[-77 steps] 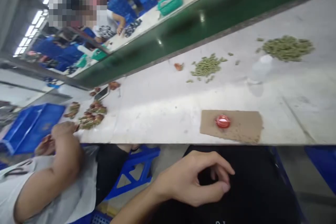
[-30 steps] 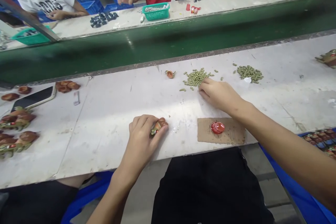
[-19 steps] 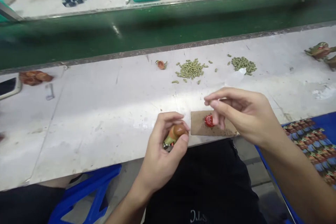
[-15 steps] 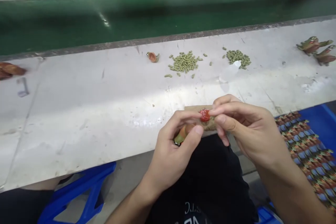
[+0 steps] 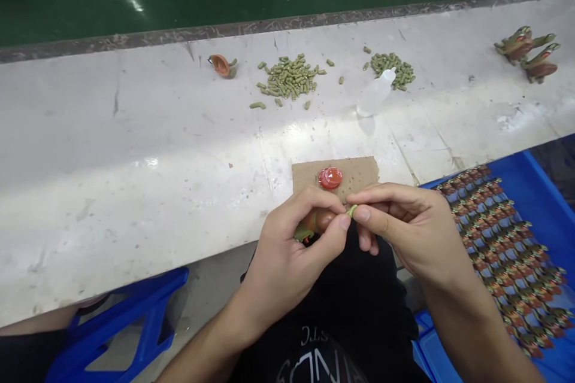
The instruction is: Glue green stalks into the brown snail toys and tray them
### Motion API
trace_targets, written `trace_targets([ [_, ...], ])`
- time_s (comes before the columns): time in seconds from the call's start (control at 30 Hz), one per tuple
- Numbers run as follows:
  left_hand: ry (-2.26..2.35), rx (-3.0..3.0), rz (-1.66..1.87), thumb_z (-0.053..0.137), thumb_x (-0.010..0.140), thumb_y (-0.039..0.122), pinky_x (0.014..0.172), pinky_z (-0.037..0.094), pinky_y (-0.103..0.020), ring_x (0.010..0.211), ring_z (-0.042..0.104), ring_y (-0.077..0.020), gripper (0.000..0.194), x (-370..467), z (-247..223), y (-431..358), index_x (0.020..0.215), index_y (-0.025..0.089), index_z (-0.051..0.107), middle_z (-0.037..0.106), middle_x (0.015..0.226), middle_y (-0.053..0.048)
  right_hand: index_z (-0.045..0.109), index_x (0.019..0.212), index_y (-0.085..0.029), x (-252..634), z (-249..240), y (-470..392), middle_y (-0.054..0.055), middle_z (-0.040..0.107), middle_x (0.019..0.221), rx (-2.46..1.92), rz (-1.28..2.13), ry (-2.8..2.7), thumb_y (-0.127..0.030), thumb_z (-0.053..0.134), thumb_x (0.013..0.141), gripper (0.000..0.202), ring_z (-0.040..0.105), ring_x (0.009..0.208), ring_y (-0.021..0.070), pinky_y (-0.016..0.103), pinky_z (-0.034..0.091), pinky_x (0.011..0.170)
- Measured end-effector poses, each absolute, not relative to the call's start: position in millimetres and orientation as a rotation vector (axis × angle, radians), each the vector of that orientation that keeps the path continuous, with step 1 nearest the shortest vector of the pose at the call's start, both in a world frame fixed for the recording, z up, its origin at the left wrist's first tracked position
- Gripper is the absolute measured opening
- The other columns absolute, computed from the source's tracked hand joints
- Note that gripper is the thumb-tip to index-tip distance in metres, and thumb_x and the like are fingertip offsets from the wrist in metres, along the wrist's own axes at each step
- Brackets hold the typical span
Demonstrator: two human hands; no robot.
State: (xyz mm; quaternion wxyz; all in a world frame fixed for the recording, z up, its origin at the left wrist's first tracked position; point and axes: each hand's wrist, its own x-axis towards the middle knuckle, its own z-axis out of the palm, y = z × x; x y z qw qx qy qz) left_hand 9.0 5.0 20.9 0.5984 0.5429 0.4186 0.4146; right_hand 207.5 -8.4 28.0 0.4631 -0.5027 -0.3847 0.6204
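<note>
In my left hand I grip a small brown-and-green turtle-like figure, partly hidden by my fingers. The thumb and forefinger of my right hand pinch a small green piece at the end of the figure. The two hands meet at this spot, above my lap at the table's front edge. Just beyond my fingertips a glossy red blob sits on a piece of cardboard.
Two piles of green pieces lie farther back, with a translucent squeeze bottle by the right pile. A brown cup-like part lies left, turtle-like figures right. Rows of figures fill a blue crate; a blue stool stands below left.
My hands have drawn back from the red blob toward my body, leaving it and the cardboard uncovered. The small green piece now shows between my fingertips. The view has tilted down.
</note>
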Motion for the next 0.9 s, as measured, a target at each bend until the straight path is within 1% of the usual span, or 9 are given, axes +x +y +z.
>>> trace_targets([
  [0.1, 1.006, 1.305, 0.943, 0.078, 0.108, 0.014, 0.063, 0.053, -0.022, 0.065, 0.063, -0.0091, 0.021, 6, 21, 1, 0.094, 0.027, 0.070, 0.070, 0.078, 0.008, 0.099, 0.100, -0.030, 211, 31, -5, -0.001, 0.082, 0.066, -1.255, 1.578, -0.991, -0.026, 0.103, 0.096, 0.006, 0.073, 0.050, 0.0097, 0.013, 0.062, 0.051],
  [0.17, 1.067, 1.305, 0.936, 0.079, 0.108, 0.018, 0.066, 0.057, -0.023, 0.071, 0.068, -0.0108, 0.015, 3, 21, -1, 0.099, 0.029, 0.074, 0.074, 0.086, 0.006, 0.099, 0.099, -0.028, 212, 33, -2, -0.002, 0.082, 0.066, -1.269, 1.551, -1.048, -0.027, 0.101, 0.097, 0.003, 0.073, 0.050, 0.0108, 0.015, 0.063, 0.051],
  [0.23, 1.164, 1.264, 0.935, 0.083, 0.108, 0.026, 0.075, 0.063, -0.027, 0.085, 0.077, -0.0147, 0.009, 1, 20, -4, 0.113, 0.031, 0.077, 0.080, 0.100, 0.003, 0.098, 0.101, -0.027, 212, 32, 2, -0.003, 0.081, 0.066, -1.329, 1.391, -1.144, -0.023, 0.096, 0.100, 0.005, 0.073, 0.051, 0.0108, 0.016, 0.062, 0.051],
  [0.3, 1.234, 1.222, 0.921, 0.088, 0.105, 0.034, 0.084, 0.067, -0.030, 0.097, 0.081, -0.0181, 0.022, -2, 20, -6, 0.123, 0.031, 0.076, 0.082, 0.110, 0.001, 0.097, 0.104, -0.026, 213, 30, 7, -0.003, 0.086, 0.076, -1.407, 1.141, -1.287, -0.015, 0.090, 0.103, 0.013, 0.074, 0.056, 0.0106, 0.017, 0.063, 0.055],
  [0.33, 1.251, 1.218, 0.901, 0.088, 0.104, 0.034, 0.085, 0.067, -0.030, 0.098, 0.081, -0.0182, 0.025, -4, 20, -7, 0.124, 0.031, 0.074, 0.081, 0.110, 0.001, 0.096, 0.106, -0.025, 213, 28, 9, -0.001, 0.089, 0.085, -1.436, 1.011, -1.376, -0.012, 0.087, 0.104, 0.016, 0.077, 0.061, 0.0112, 0.019, 0.066, 0.059],
  [0.4, 1.252, 1.247, 0.850, 0.084, 0.105, 0.029, 0.083, 0.065, -0.029, 0.092, 0.078, -0.0167, 0.019, -7, 20, -8, 0.121, 0.031, 0.073, 0.079, 0.105, 0.003, 0.095, 0.110, -0.023, 213, 24, 11, 0.002, 0.093, 0.103, -1.455, 0.782, -1.570, -0.007, 0.082, 0.107, 0.020, 0.084, 0.076, 0.0146, 0.025, 0.072, 0.074],
  [0.5, 1.225, 1.277, 0.773, 0.074, 0.112, 0.026, 0.079, 0.060, -0.030, 0.085, 0.073, -0.0157, 0.008, -11, 19, -11, 0.117, 0.031, 0.073, 0.077, 0.099, 0.004, 0.092, 0.114, -0.020, 213, 18, 12, 0.005, 0.094, 0.110, -1.409, 0.525, -1.803, -0.004, 0.078, 0.110, 0.022, 0.089, 0.096, 0.0202, 0.030, 0.074, 0.091],
  [0.73, 1.212, 1.198, 0.748, 0.074, 0.113, 0.031, 0.078, 0.056, -0.034, 0.087, 0.073, -0.0182, 0.002, -10, 13, -14, 0.114, 0.030, 0.074, 0.079, 0.100, 0.002, 0.089, 0.115, -0.019, 215, 10, 7, 0.006, 0.093, 0.108, -1.366, 0.367, -1.908, -0.001, 0.078, 0.109, 0.022, 0.089, 0.098, 0.0218, 0.032, 0.073, 0.092],
  [0.9, 1.204, 1.196, 0.759, 0.075, 0.112, 0.029, 0.076, 0.056, -0.034, 0.084, 0.072, -0.0178, 0.002, -8, 10, -14, 0.113, 0.028, 0.074, 0.077, 0.097, 0.002, 0.091, 0.118, -0.027, 213, 8, 5, 0.004, 0.094, 0.111, -1.384, 0.424, -1.871, -0.005, 0.076, 0.111, 0.028, 0.089, 0.099, 0.0250, 0.039, 0.075, 0.091],
])
